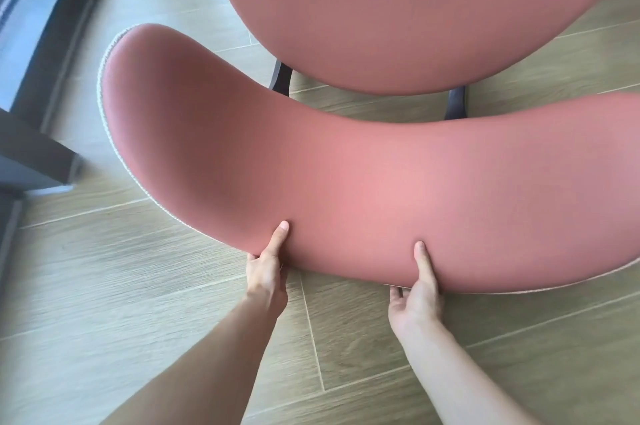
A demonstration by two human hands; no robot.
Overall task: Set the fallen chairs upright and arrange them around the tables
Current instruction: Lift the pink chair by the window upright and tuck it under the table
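A pink upholstered chair stands upright right below me, its curved backrest point(346, 175) nearest and its round seat point(398, 9) beyond. Two dark legs point(456, 102) show between seat and backrest. My left hand point(266, 265) grips the top edge of the backrest, thumb on the front face and fingers hidden behind. My right hand point(417, 289) grips the same edge a little to the right, thumb on the front and fingers curled under the rim.
Wood-look plank floor point(138, 286) lies all around the chair. A dark window frame or door sill point(52, 44) runs along the left, with a dark post base point(41, 161) at the left edge close to the backrest's tip.
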